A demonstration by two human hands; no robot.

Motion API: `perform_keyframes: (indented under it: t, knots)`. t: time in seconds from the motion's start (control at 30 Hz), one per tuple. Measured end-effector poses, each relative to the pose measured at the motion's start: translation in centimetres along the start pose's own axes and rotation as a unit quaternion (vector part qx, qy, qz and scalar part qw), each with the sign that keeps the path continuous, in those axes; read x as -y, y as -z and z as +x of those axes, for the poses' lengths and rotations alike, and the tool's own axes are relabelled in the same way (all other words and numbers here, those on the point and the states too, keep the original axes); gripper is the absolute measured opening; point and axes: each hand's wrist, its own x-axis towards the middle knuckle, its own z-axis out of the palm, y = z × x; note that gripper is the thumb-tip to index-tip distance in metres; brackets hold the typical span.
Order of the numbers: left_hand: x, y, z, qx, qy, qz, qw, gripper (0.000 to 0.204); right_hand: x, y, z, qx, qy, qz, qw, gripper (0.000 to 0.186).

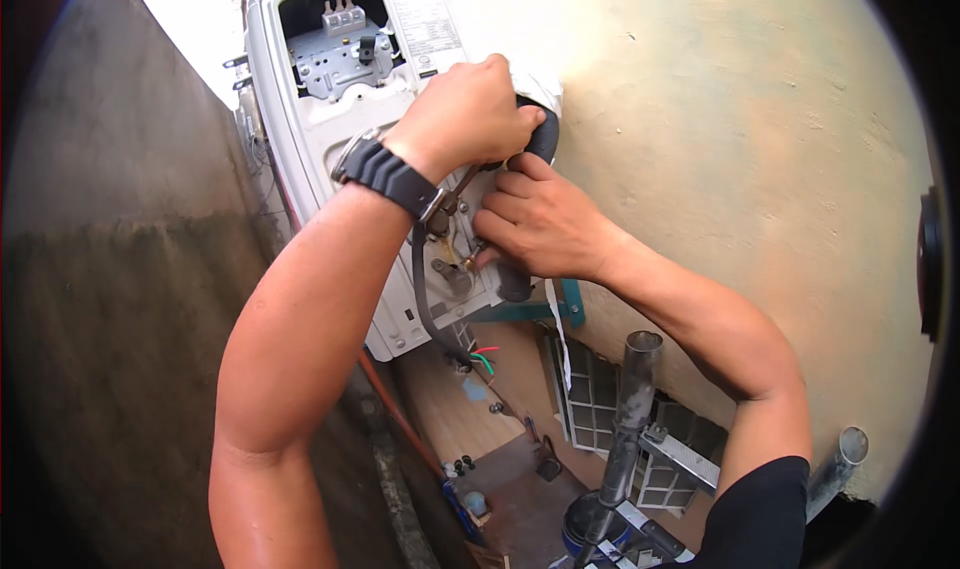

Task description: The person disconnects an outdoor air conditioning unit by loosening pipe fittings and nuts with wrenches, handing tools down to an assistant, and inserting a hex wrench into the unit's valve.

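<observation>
The outdoor air-conditioner unit (pixel 395 314), pale grey, stands tilted in view against the wall. My left hand (pixel 465 114), wearing a black-strapped watch (pixel 390 177), is closed on a black foam-covered pipe (pixel 543 139) at the unit's side. Just below, my right hand (pixel 545 219) has its fingers curled in. Its thumb is beside a small brass fitting (pixel 469 263); what the fingers hold is hidden. A lower black foam tube end (pixel 515 287) shows under this hand. Service valves (pixel 440 221) sit left of it.
An open terminal compartment (pixel 340 44) shows at the unit's top. A black cable (pixel 425 289) hangs down, ending in bare-coloured wires (pixel 484 360). Below are a teal bracket (pixel 572 304), metal scaffold poles (pixel 635 389) and a bucket (pixel 590 524). Walls rise on both sides.
</observation>
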Motion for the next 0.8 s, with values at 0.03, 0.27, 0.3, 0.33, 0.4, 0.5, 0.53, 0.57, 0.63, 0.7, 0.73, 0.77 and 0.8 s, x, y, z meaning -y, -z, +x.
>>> perform_keyframes:
  t: [0.03, 0.27, 0.3, 0.33, 0.4, 0.5, 0.53, 0.57, 0.63, 0.7, 0.73, 0.77, 0.8]
  knots:
    - [-0.4, 0.5, 0.0, 0.021, -0.008, -0.004, 1.000, 0.065, 0.0, 0.4, -0.2, 0.001, -0.001, 0.004, 1.000, 0.032]
    - [-1.3, 1.2, -0.4, 0.076, 0.017, -0.025, 0.997, 0.074, 0.5, 1.8, 0.3, 0.038, -0.005, 0.002, 0.999, 0.029]
    - [-1.0, 0.4, -0.2, 0.077, 0.015, -0.025, 0.997, 0.074, 0.7, 1.8, 0.2, 0.051, -0.004, -0.011, 0.999, 0.028]
    - [-0.7, -0.3, -0.3, 0.029, -0.025, 0.002, 0.999, 0.078, 1.0, 1.9, 0.3, 0.065, -0.002, -0.025, 0.998, 0.027]
    - [0.3, -1.1, 0.4, -0.021, -0.066, 0.030, 0.997, 0.083, 2.0, 2.1, 0.4, 0.080, 0.000, -0.018, 0.997, 0.025]
    - [0.3, -0.6, 0.7, 0.041, -0.012, -0.003, 0.999, 0.096, 1.7, 2.7, 0.7, 0.098, 0.014, 0.005, 0.995, 0.023]
    - [0.4, -0.7, 0.7, 0.043, -0.011, -0.002, 0.999, 0.096, 0.9, 2.6, 1.0, 0.096, 0.034, 0.014, 0.995, 0.022]
    - [0.5, -0.9, 0.8, 0.038, -0.019, 0.000, 0.999, 0.096, 0.3, 2.3, 0.9, 0.081, 0.037, 0.027, 0.996, 0.017]
    - [0.9, -1.2, 0.7, 0.016, -0.086, 0.009, 0.996, 0.074, -0.4, 2.1, 0.6, 0.088, 0.048, 0.002, 0.995, 0.015]
    - [1.3, -1.7, 0.5, 0.024, -0.050, -0.006, 0.998, 0.083, -0.5, 2.0, 0.3, 0.086, 0.054, -0.015, 0.995, 0.013]
    - [1.1, -1.8, 0.3, 0.029, -0.017, -0.022, 0.999, 0.093, -0.5, 1.7, 0.0, 0.086, 0.052, -0.014, 0.995, 0.013]
    - [0.9, -1.6, 0.0, 0.041, -0.022, -0.026, 0.999, 0.091, -0.2, 1.5, -0.4, 0.072, 0.038, -0.018, 0.997, 0.012]
    - [0.9, -1.8, 0.0, 0.043, -0.023, -0.026, 0.998, 0.091, 0.0, 1.3, -0.8, 0.059, 0.023, -0.022, 0.998, 0.012]
